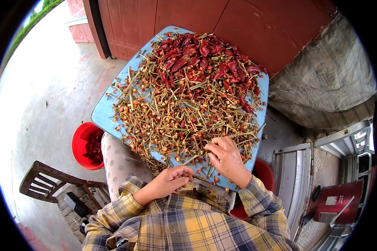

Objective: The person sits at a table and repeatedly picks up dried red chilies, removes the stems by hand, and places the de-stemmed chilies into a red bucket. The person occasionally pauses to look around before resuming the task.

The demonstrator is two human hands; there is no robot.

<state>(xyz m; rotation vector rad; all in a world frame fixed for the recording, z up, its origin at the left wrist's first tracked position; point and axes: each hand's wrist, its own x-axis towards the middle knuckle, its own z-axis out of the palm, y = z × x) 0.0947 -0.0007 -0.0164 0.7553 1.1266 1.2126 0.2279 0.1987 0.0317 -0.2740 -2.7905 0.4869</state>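
Head view: chilli stems under right grip

The scene is viewed from the person's head, through a wide fisheye lens by which a round picture with black corners is given. The lens is pointed steeply down and forward, so that the tabletop is seen from above and from close by, in the middle of the view. The checked shirt is taken in at the lower edge, with the hands just above it. The red wooden panel is shown at the top; pale floor is spread along the left rim.
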